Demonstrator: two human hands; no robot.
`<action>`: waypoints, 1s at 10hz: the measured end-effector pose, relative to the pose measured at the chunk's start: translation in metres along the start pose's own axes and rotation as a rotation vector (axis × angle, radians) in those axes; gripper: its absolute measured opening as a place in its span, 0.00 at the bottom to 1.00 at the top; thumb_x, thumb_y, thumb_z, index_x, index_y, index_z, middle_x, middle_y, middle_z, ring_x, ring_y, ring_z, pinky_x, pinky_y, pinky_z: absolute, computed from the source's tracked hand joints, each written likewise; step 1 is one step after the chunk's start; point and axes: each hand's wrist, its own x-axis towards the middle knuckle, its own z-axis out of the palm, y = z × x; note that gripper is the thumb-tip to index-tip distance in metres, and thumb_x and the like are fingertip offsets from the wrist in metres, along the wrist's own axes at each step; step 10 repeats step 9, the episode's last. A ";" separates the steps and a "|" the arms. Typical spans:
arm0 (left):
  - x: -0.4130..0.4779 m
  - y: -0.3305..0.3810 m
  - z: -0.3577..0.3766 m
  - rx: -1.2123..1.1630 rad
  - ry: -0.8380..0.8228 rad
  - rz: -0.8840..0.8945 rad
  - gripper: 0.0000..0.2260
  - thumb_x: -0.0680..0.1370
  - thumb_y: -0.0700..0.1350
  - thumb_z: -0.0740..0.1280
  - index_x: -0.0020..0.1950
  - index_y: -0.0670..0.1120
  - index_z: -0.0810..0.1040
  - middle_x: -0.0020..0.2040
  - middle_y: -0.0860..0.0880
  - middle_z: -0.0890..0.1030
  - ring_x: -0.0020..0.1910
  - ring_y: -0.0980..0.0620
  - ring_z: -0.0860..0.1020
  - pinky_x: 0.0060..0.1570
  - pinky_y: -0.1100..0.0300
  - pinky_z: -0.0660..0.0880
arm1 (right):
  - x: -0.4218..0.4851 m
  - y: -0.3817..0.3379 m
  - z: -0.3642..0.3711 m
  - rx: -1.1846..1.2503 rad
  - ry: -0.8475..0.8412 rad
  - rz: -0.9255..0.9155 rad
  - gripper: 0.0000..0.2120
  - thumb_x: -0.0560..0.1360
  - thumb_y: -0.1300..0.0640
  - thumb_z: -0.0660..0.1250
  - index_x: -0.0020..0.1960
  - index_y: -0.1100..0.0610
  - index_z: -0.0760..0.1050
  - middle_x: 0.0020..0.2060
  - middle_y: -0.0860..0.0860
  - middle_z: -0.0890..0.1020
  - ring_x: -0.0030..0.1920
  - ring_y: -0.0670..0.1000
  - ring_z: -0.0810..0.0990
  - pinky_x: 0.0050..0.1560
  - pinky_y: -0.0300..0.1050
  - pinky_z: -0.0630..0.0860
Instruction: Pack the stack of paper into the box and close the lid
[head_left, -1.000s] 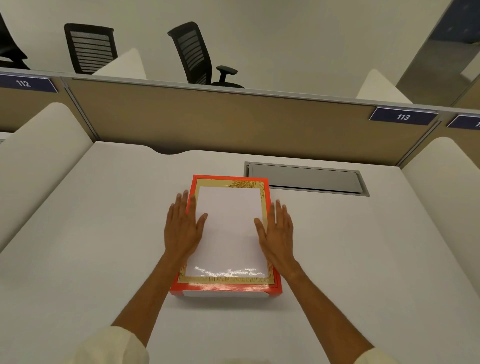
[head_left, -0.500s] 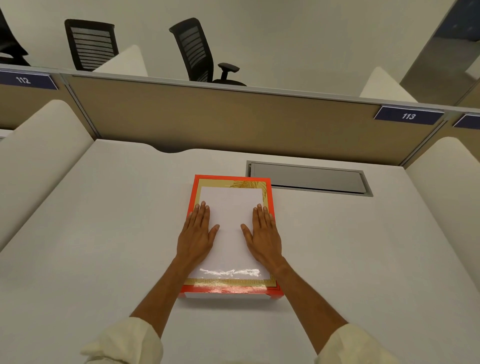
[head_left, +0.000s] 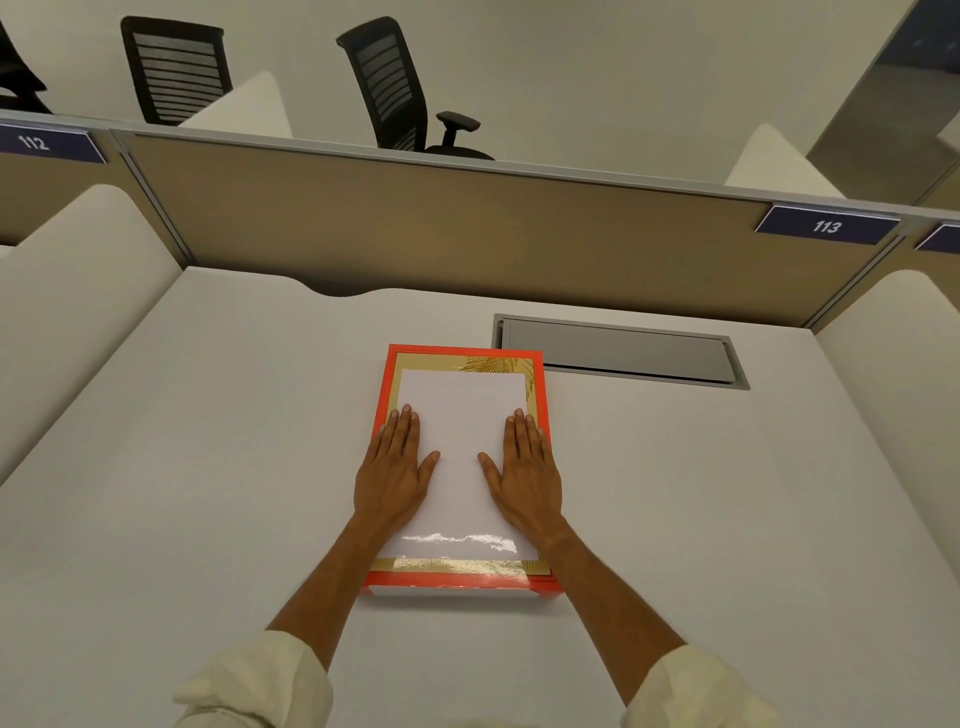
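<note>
A flat box sits in the middle of the white desk (head_left: 208, 467), its lid (head_left: 465, 351) down on it. The lid has an orange rim, a gold border and a glossy white centre. A strip of the white base (head_left: 452, 591) shows under the lid's near edge. My left hand (head_left: 395, 478) lies palm down on the lid's left side, and my right hand (head_left: 524, 478) lies palm down on its right side. Neither hand holds anything. No stack of paper is in view.
A grey cable hatch (head_left: 618, 351) is set into the desk just behind and right of the box. A tan partition (head_left: 467, 234) closes the back, and white curved dividers (head_left: 67, 291) (head_left: 904, 374) stand at both sides. Black office chairs (head_left: 395, 88) stand beyond the partition.
One second ago my hands were at the lid's left and right edges. They slid inward onto its top and have stayed flat there since.
</note>
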 end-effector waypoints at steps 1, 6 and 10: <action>-0.001 0.000 0.000 0.012 0.000 -0.003 0.44 0.73 0.69 0.29 0.80 0.43 0.48 0.81 0.46 0.51 0.80 0.48 0.49 0.79 0.52 0.49 | 0.000 0.000 0.001 -0.002 0.005 0.003 0.37 0.79 0.36 0.46 0.79 0.55 0.40 0.80 0.52 0.44 0.80 0.51 0.42 0.80 0.48 0.44; -0.002 0.003 -0.002 0.078 0.003 -0.013 0.44 0.72 0.68 0.27 0.80 0.44 0.45 0.82 0.46 0.47 0.81 0.48 0.46 0.80 0.53 0.46 | -0.001 -0.002 -0.003 0.008 -0.014 0.028 0.37 0.80 0.36 0.46 0.80 0.55 0.40 0.80 0.51 0.44 0.80 0.51 0.42 0.80 0.48 0.45; -0.004 0.028 -0.012 -0.026 0.068 -0.016 0.46 0.70 0.70 0.25 0.80 0.45 0.47 0.81 0.46 0.47 0.81 0.48 0.46 0.78 0.54 0.42 | -0.007 0.013 -0.027 0.095 0.011 -0.013 0.36 0.80 0.36 0.47 0.80 0.55 0.40 0.80 0.50 0.44 0.80 0.50 0.42 0.80 0.46 0.42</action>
